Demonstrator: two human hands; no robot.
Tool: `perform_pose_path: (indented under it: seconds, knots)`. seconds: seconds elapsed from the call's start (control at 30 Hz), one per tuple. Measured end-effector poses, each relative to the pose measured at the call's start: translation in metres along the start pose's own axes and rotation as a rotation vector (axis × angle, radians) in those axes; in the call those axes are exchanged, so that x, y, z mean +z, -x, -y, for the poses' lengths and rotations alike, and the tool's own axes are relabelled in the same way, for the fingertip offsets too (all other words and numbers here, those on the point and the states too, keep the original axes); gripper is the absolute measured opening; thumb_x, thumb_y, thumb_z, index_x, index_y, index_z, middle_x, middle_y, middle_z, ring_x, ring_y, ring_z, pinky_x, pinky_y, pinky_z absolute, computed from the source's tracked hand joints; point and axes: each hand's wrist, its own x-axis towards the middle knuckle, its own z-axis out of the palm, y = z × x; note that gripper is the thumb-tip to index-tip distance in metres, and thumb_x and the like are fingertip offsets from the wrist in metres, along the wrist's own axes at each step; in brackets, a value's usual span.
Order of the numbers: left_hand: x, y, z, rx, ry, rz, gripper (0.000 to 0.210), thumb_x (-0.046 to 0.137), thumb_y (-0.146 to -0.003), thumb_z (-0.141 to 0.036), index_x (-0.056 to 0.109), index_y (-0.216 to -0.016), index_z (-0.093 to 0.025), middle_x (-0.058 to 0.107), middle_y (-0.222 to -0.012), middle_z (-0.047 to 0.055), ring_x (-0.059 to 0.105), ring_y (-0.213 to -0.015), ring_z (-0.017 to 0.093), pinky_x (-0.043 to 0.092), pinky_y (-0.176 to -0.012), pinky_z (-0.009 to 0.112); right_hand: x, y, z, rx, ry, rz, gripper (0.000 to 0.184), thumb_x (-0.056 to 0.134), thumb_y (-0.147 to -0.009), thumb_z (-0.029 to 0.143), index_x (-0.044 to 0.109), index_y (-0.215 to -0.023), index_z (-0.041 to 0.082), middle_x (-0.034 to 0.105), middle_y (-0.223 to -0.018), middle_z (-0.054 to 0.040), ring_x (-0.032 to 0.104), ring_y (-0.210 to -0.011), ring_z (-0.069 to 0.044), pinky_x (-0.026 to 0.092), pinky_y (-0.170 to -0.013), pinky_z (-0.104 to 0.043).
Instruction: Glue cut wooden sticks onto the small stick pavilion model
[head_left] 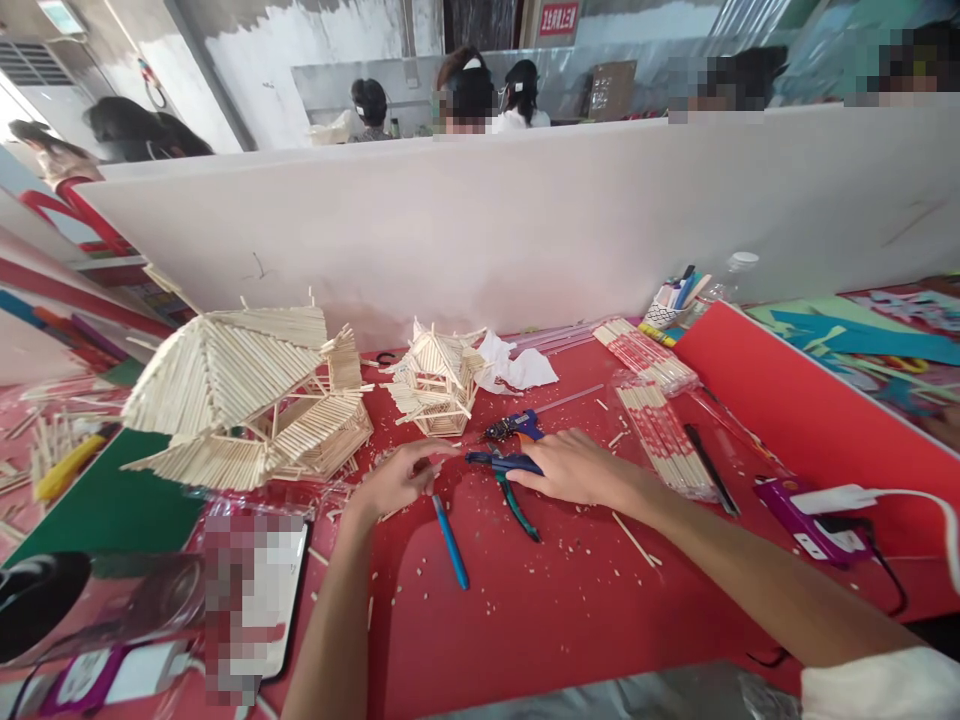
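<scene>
My left hand (pixel 397 480) is over the table with its fingers curled and its index finger reaching toward the tool's tip. Whatever is in those fingers is too small or hidden to make out. My right hand (pixel 574 465) is closed on dark-blue pliers (pixel 501 462), their jaws pointing left at my left fingertips. A curved green handle (pixel 519 510) shows just below. Touching close behind is a blue glue gun (pixel 510 426) with a clear glue stick. A blue pen (pixel 451 545) lies below my left hand. Behind it stands a small pavilion model of thin sticks (pixel 439 385).
A larger stick-built model (pixel 247 385) stands at left on a green board (pixel 112 500). Packs of sticks (pixel 664 435), a red board (pixel 787 420) and a power strip (pixel 814 525) are at right. A phone (pixel 296 560) lies at left. A white partition (pixel 487 230) closes the back.
</scene>
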Motion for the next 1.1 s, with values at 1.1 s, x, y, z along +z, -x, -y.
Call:
perform_pose_path:
  seconds: [1.1]
  knots:
    - [0.002,-0.003,0.016,0.023,-0.505,-0.05,0.028,0.044,-0.107,-0.037,0.069,-0.113,-0.026,0.078,-0.104,0.002,0.073,-0.094,0.019,0.052,-0.08,0.027,0.061,0.013,-0.067,0.356,0.075,-0.378,0.042,0.05,-0.104,0.044,0.064,-0.126,0.011,0.067,-0.115,-0.0197,0.061,-0.11,-0.036,0.044,-0.092,-0.044]
